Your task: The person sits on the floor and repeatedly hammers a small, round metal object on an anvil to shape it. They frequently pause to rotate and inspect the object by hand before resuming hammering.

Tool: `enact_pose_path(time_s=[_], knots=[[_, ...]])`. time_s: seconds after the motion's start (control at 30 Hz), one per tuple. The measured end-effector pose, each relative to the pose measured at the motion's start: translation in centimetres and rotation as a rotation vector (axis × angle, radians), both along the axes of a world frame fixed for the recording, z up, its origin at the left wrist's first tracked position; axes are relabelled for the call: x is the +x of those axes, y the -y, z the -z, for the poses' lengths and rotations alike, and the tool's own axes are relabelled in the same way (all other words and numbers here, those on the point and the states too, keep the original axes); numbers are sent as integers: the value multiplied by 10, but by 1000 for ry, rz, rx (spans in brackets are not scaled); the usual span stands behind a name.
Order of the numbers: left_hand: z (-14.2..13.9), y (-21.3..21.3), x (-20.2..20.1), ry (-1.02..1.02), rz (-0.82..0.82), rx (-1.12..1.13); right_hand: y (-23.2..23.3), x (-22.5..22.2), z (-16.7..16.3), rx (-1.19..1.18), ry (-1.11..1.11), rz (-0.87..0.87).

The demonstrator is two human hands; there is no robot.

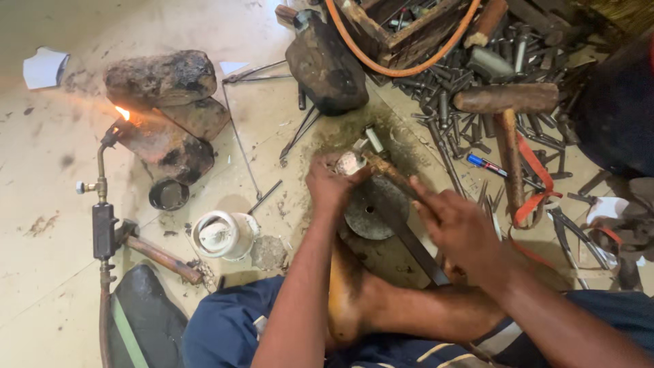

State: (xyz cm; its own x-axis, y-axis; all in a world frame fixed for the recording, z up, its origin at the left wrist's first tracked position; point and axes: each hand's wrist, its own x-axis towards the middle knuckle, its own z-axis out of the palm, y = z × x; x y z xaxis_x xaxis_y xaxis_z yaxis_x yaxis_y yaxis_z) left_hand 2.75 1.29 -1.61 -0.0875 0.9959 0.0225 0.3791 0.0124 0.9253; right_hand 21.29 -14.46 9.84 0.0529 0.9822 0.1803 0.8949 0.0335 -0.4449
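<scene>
Seated on the floor [41, 225], working low over a round metal disc [373, 208] that serves as a small anvil.

Left hand [329, 182] closed around a small pale metal piece [350, 162], pinched at the fingertips and held just above the far edge of the disc. Right hand [458, 225] wrapped shut on a long dark file [409, 235], its brass-coloured end [383, 167] touching the pale piece. Exact contact between the 2 too small to judge.

Judged from the layout: heating stage likely past or paused, with shaping or cleaning of the piece in hand. Gas torch [102, 197] lying to the left, flame [122, 112] lit and playing against a stack of scorched bricks [163, 109], nothing visible resting on them. Small dark cup [168, 194] near the torch, white jar [221, 235] beside it, contents unclear. No finished article in view, so more work on the piece seems left; how much cannot be told.

Wooden mallet [507, 116] lying to the right, untouched, across a heap of steel punches [470, 88]. Orange hose [402, 65] looping over a wooden box [402, 31] at the top. Pliers [579, 238] and a blue pen [485, 163] also to the right, well apart from both hands. Dark stone block [327, 68] beyond the disc. Bare foot [347, 300] tucked under the forearms, just beside the disc.
</scene>
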Motion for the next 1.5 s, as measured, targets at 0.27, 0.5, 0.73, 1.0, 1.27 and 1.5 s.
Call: enact_pose_path(time_s=[0.27, 0.5, 0.73, 1.0, 1.27, 1.5], knots=[[-14, 7, -2, 5, 60, 0, -1, -4, -6, 73, -78, -13], [-24, 7, -1, -7, 14, -18, -8, 2, 6, 27, 24, 35], [-37, 15, -10, 258, 90, 77, -17, 57, 52, 65, -7, 201], [-81, 80, -39, 914, 241, -108, -33, 83, 125, -209, 63, 242], [-102, 140, -63, 904, 267, -195, -24, 58, 84, -103, 33, 169], [-120, 185, -51, 1286, 134, -314, 71, -45, 9, -248, -1111, 68]])
